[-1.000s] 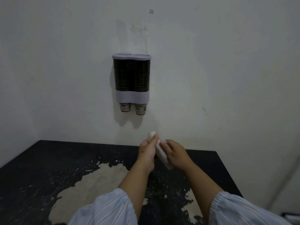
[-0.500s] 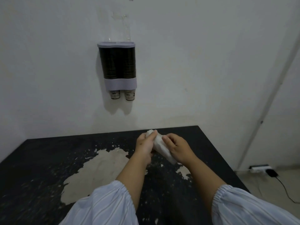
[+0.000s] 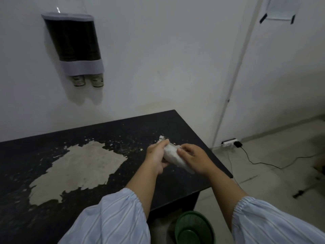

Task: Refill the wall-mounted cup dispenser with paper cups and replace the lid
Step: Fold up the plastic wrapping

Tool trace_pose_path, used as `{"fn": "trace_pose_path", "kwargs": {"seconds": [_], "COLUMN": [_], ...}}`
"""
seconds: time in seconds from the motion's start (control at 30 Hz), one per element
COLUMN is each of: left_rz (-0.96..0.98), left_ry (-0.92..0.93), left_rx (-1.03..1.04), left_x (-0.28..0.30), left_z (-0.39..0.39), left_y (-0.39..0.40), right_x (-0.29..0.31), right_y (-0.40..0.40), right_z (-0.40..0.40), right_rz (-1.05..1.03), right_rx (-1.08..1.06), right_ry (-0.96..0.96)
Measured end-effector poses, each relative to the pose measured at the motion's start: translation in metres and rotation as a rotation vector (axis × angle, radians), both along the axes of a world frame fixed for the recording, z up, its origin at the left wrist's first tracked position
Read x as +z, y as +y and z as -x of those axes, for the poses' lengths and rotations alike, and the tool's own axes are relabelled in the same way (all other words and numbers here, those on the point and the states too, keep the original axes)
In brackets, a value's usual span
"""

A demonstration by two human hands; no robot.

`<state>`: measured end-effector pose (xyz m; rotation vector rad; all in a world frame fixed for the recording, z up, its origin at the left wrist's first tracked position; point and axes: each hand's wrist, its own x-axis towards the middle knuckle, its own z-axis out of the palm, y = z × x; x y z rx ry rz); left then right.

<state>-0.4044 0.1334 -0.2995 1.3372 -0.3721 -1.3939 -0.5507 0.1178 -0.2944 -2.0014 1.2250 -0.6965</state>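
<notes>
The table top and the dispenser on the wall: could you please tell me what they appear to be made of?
Table top: likely board under a black coating, flaked off to a matt beige patch. Dispenser: apparently plastic, a dark see-through tube, glossy, between pale opaque bands.

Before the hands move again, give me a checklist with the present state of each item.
1. Lid on the dispenser: ok, a pale cap sits on top.
2. Cups loaded: ok, both tubes look dark and full, and cups poke out below.
3. White wrapper secured: ok, left hand and right hand both grip it.
4. Wrapper empty: cannot tell.
5. Green bin reachable: ok, it stands by the table.
</notes>
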Motion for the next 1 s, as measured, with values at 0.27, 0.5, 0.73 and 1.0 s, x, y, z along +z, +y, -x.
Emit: {"fn": "trace_pose_path", "kwargs": {"seconds": [0.27, 0.5, 0.73, 1.0], "left_rz": [-0.041, -0.145, -0.186, -0.262], "left_ry": [-0.072, -0.065, -0.068, -0.053], "left_rx": [-0.106, -0.171, -0.184, -0.125], "left_x": [-0.016, -0.059, -0.131, -0.263], "left_z": [0.074, 0.132, 0.161, 0.164], "left_y": [-0.003, 0.014, 0.028, 0.033], "right_x": [-0.012, -0.057, -0.135, -0.27], "right_y": [-0.001, 0.007, 0.026, 0.028], "right_z": [0.08, 0.143, 0.171, 0.168], "right_rz": [-0.064, -0.145, -0.156, -0.272], "right_rx": [-0.098, -0.117, -0.251, -0.271], "right_ry": [-0.021, 0.139, 0.282, 0.231]}}
